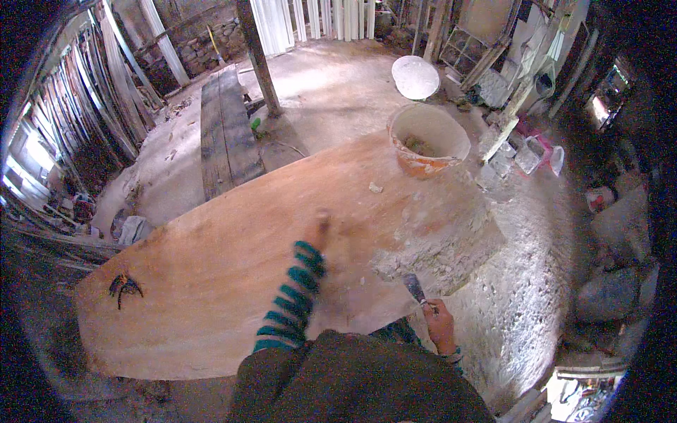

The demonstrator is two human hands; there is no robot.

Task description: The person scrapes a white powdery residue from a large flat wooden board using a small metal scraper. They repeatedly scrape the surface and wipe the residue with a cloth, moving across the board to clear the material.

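My right hand, at the near edge of the wooden board, grips the handle of a putty knife. Its blade points up and left, beside a crumbly patch of grey plaster on the board. Over the middle of the board, my left hand is stretched forward in a green-striped sleeve. Motion smears its fingers, and nothing shows in it. An orange bucket, crusted with plaster and with some material inside, stands at the board's far right corner. A small pale lump lies left of the bucket.
A dark forked object, perhaps pliers, rests on the board's left end. Beyond the board are a dark plank bench, a wooden post and a white round object. Rubble and bags lie at right; long strips lean at left.
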